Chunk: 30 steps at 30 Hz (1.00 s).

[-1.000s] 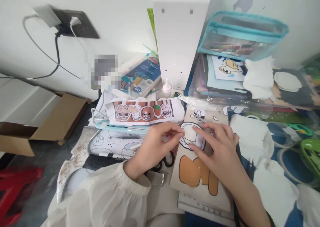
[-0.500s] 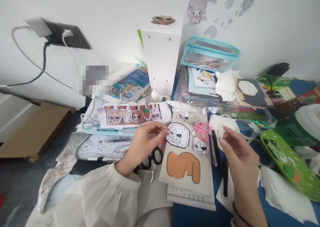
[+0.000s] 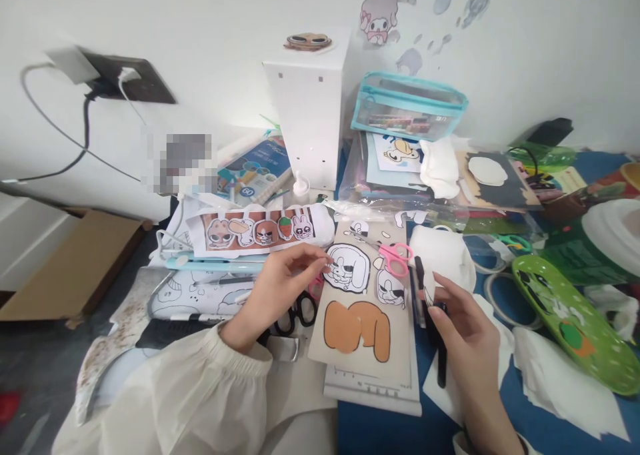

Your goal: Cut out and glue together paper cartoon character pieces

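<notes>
My left hand (image 3: 280, 288) is closed in a pinch beside a white cartoon cutout (image 3: 349, 269); what its fingertips hold, if anything, is too small to make out. Between the thumb and fingers of my right hand (image 3: 467, 331) is a small white paper piece (image 3: 429, 289), held above a black pen (image 3: 442, 358). Pink-handled scissors (image 3: 397, 259) lie on a beige sheet (image 3: 320, 353), between the hands. That sheet also carries a second cartoon cutout (image 3: 391, 288) and an orange-brown paper shape (image 3: 380, 331). Black-handled scissors (image 3: 299, 311) rest by my left wrist.
A green patterned case (image 3: 575, 325), a tape roll (image 3: 510, 301) and white papers (image 3: 563, 381) lie on the right. Behind stand a white box (image 3: 307, 121) and a blue-edged clear pouch (image 3: 410, 108). A strip of cartoon pictures (image 3: 260, 231) lies on the left.
My right hand has moved left and slightly down with the small paper piece. The left hand stays pinched near the cartoon cutout. The whole view has shifted a little.
</notes>
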Tool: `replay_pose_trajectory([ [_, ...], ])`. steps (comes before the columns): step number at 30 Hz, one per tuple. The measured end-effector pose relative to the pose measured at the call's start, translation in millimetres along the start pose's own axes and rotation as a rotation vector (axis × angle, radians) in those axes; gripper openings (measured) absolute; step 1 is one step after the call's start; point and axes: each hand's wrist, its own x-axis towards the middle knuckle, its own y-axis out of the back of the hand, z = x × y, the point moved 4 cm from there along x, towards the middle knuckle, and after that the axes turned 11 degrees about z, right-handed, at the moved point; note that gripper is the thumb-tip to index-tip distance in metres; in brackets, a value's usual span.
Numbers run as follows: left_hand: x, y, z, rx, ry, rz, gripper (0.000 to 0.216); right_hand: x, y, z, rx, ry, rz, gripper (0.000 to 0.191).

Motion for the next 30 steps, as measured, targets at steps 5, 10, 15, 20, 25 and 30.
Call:
replay_pose_trajectory([
  [5,-14.7,-19.5,18.7,0.131,-0.056,-0.118,0.013,0.6,3.5,-1.0,0.099,-0.021,0.042,0.04],
  [10,-30.6,-55.7,44.0,0.441,-0.285,-0.283,0.016,2.2,5.0,-4.9,0.198,-0.037,0.075,0.035],
  [15,-27.6,-75.9,47.0,0.623,-0.266,-0.267,0.018,-0.5,5.5,-8.2,0.232,-0.032,0.061,0.035],
  [20,-19.9,-83.1,49.6,0.664,-0.222,-0.191,0.016,-6.2,9.0,-8.6,0.236,-0.023,0.001,0.034],
  [25,-16.2,-87.5,52.1,0.647,-0.203,-0.176,0.015,-8.4,12.2,-6.7,0.253,-0.024,-0.021,0.034],
  [30,-19.1,-90.6,54.2,0.665,-0.194,-0.146,0.014,-9.8,13.3,-4.9,0.272,-0.036,-0.035,0.035],
])
